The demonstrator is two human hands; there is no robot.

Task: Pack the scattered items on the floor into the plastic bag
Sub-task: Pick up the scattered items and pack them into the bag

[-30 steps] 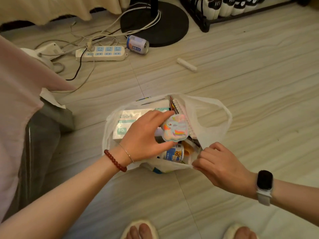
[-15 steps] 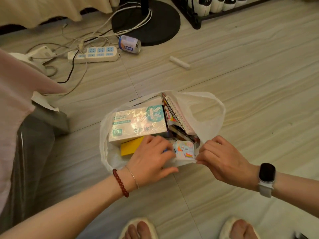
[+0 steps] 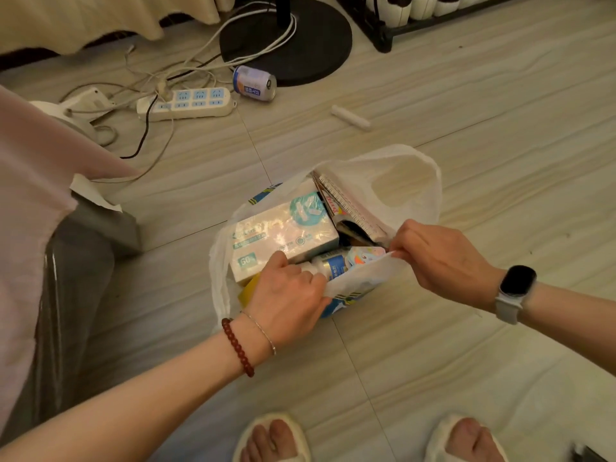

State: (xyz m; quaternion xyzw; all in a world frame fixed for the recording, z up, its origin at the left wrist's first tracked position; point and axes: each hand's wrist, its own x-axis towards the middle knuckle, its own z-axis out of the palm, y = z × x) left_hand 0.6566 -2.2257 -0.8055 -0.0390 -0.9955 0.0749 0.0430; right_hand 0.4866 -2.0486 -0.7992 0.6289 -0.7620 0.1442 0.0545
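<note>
Head view: plastic bag (image 3: 405,181) sits on the floor (image 3: 500,128) at centre. Left hand (image 3: 286,295) and right hand (image 3: 440,255) each pinch its near rim closed-fingered. A can (image 3: 255,83) lies at 11 o'clock, a white tube (image 3: 350,116) at 12.

The plastic bag (image 3: 405,181) is thin, translucent and crinkled; the tissue box (image 3: 283,233) inside wears glossy film. The floor (image 3: 500,135) is smooth, wood-grained tile with a soft sheen. The far can (image 3: 255,83) looks like shiny metal
</note>
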